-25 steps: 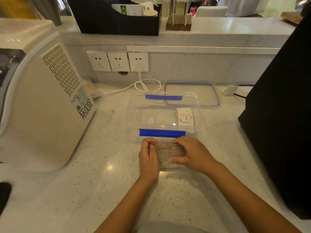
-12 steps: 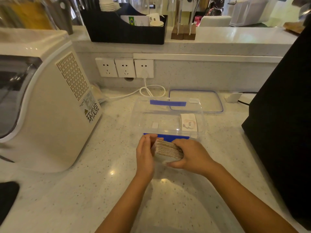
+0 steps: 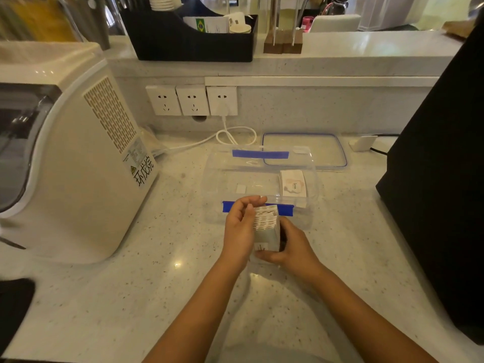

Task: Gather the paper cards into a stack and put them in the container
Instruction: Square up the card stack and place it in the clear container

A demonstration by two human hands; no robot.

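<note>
A thick stack of white paper cards [image 3: 265, 226] stands on edge just in front of the clear plastic container [image 3: 217, 184], which has blue clips on its near and far walls. My left hand [image 3: 239, 229] presses the stack's left face with the fingers curled over its top. My right hand [image 3: 294, 248] grips the stack from the right and below. A small pile of cards [image 3: 292, 184] with a pink picture lies inside the container at its right end.
The container's lid [image 3: 305, 150] lies flat behind it. A large white appliance [image 3: 73, 158] fills the left side. A tall black box [image 3: 440, 200] stands at the right. White cable [image 3: 233, 136] runs from the wall sockets [image 3: 192, 100] behind.
The stack has turned from lying sideways between both hands to standing more upright. Both hands shifted with it, staying at the container's near wall.
</note>
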